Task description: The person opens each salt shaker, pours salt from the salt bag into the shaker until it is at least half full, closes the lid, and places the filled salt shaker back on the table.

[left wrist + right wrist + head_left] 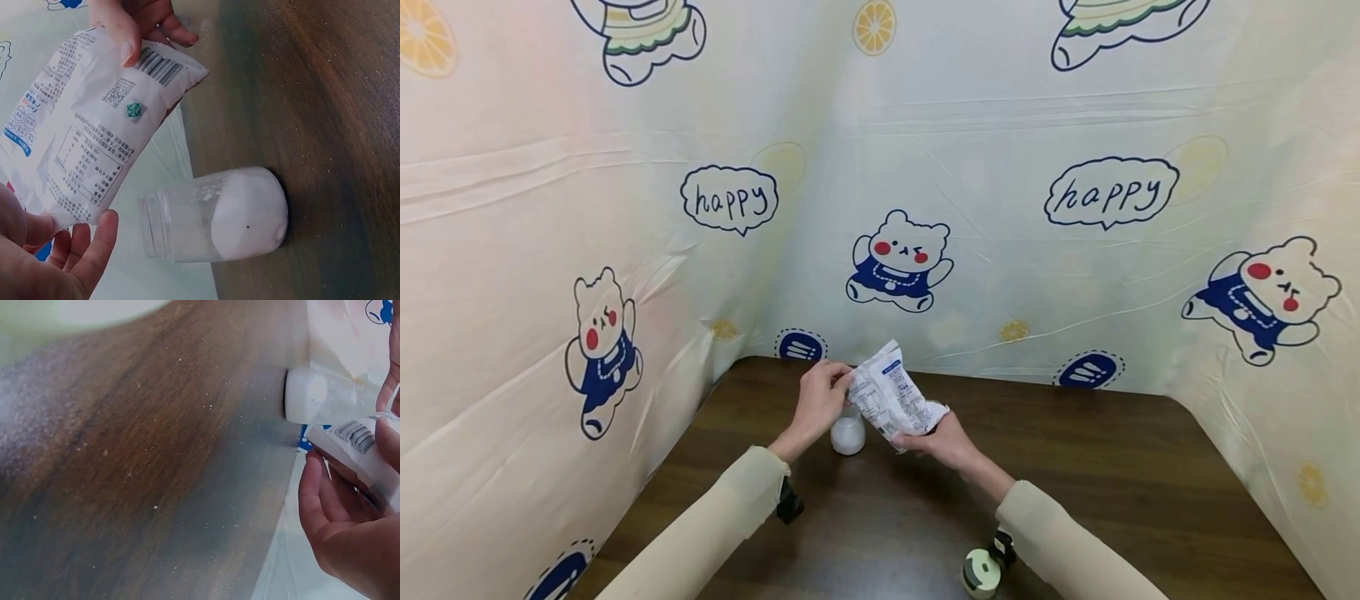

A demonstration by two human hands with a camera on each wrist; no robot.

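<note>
A white printed plastic packet (883, 392) is held tilted above the table between both hands. My left hand (818, 402) pinches one end of the packet between thumb and fingers. At the other end, near the barcode, my right hand (946, 443) grips it, thumb on the printed face and fingers beneath. Below and beside the packet stands a clear jar (187, 215), its mouth uncovered. White powder (250, 215) fills its lower part, and some clings to the inner wall. In the right wrist view the packet partly covers the jar's mouth end.
A small round pale-green object with a dark band (981, 573) is on the near side, by my right wrist. White specks are scattered over the dark wooden table (156, 456). A patterned cloth (985, 250) hangs along the table's back and sides.
</note>
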